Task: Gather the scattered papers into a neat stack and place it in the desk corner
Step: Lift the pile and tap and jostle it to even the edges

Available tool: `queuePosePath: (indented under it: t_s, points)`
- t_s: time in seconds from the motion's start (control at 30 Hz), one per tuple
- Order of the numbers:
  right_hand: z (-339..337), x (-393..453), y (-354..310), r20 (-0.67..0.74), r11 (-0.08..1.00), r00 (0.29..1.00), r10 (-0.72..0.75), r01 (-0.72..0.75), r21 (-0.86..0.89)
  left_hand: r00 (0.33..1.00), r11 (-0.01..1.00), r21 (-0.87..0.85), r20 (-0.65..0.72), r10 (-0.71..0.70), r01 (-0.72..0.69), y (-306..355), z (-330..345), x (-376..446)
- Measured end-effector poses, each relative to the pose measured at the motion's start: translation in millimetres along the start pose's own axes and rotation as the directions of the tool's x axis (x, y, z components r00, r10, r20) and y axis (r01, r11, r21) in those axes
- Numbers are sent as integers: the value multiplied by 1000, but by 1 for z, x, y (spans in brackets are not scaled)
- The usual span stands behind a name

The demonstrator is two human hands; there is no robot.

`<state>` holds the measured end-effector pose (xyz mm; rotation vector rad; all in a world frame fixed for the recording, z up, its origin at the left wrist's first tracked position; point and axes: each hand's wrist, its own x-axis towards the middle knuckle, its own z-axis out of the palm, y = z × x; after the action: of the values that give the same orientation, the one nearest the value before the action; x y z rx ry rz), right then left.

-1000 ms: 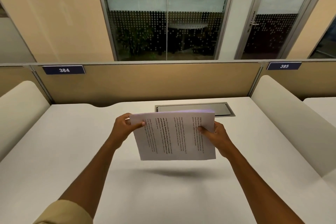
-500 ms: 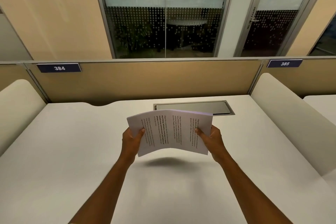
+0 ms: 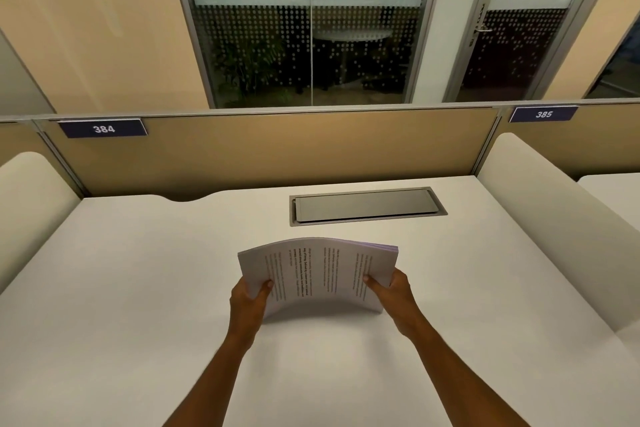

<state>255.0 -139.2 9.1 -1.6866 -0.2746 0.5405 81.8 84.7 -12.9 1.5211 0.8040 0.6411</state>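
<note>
Left hand and right hand each close on one side edge of the paper stack, thumbs on the printed top sheet, fingers hidden beneath. The stack bows upward in an arch, its lower corners touching the white desk at mid-desk, well apart from either rear corner. Just beyond lies a shut grey cable hatch; the tan partition carries plate 384 (385 marks the neighbouring bay). Cream side dividers flank the surface; nothing lies between stack and corners. Compared with a second ago, the stack is lower, now meeting the desk, and more strongly bowed.
</note>
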Motion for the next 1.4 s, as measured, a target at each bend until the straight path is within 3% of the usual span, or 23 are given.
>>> queuePosePath:
  t_s: [0.4, 0.6, 0.8, 1.07, 1.23, 1.4]
  points:
    - [4, 12, -11, -35, 1000, 999, -29, 29, 11, 999, 999, 1, -25, 42, -42, 13, 4, 13]
    - [5, 7, 14, -44, 1000, 999, -2, 3, 22, 999, 998, 51, 24, -33, 32, -5, 2, 7]
    - [5, 11, -2, -33, 1000, 999, -18, 18, 8, 999, 997, 80, 49, 15, -19, 9, 3, 16]
    - [-7, 21, -45, -81, 991, 990, -113, 118, 61, 983, 985, 103, 131, 127, -141, 72, 2, 41]
    - [-23, 26, -75, -93, 972, 977, -192, 203, 116, 948, 931, 246, 237, 212, -269, 123, -12, 69]
    - [-38, 23, -90, -112, 968, 966, -232, 240, 67, 864, 829, 336, 403, 303, -447, 178, -20, 82]
